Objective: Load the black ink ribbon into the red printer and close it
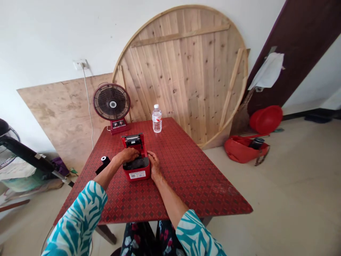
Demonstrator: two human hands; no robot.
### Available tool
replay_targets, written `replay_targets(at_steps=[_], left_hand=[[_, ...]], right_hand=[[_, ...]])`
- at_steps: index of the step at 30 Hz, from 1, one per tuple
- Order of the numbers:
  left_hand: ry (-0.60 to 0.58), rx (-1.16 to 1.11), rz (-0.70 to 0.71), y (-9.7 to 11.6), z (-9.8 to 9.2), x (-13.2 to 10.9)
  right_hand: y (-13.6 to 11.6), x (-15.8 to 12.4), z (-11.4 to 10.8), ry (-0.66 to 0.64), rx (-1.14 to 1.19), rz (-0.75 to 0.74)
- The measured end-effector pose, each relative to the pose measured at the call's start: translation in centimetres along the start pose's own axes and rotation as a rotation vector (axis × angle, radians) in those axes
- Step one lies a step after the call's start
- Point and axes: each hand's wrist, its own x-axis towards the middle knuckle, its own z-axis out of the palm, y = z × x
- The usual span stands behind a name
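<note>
A red label printer (136,170) stands on the table with its lid (133,140) tipped up at the back, showing a dark inside. My left hand (129,155) reaches into it from the left, fingers curled down together; what they hold, if anything, is hidden. Along the printer's right side, my right hand (154,164) grips the casing, with its fingertips near the hinge. Left of the printer, partly behind my left forearm, lies a black roll with a white core (104,160).
A patterned red table (183,177) carries a clear bottle (157,121) and a small red fan (112,105) at its far end. Behind leans a large round wooden board (183,71). A red bag (239,149) and a red basin (266,119) are on the floor at right.
</note>
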Motion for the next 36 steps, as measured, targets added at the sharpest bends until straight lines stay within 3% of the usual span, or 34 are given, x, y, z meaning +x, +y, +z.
replay_targets(at_steps=[7,15,22,27,30,32,36], left_hand=[[-0.053,0.017,-0.019,-2.2,0.2,1.2],[-0.107,0.032,0.042,-1.5,0.1,1.6],[0.097,0.059,0.11,-0.7,-0.2,0.1],[0.189,-0.026,0.193,1.6,-0.8,-1.7],[0.223,-0.146,0.157,2.6,-2.9,-4.0],[0.356,-0.168,0.087,2.4,-4.9,-5.6],[0.551,-0.232,-0.071,-0.6,-8.0,-6.9]], right_hand=[[0.1,-0.1,-0.1,0.007,0.0,0.014],[0.1,0.1,-0.2,0.009,-0.007,0.006],[0.0,0.1,0.0,0.016,-0.014,0.029],[-0.1,0.0,0.1,0.018,0.013,0.03],[0.0,0.1,0.1,0.008,0.007,0.021],[0.0,0.1,0.0,0.0,-0.003,0.014],[0.2,0.2,-0.2,0.005,-0.005,0.024]])
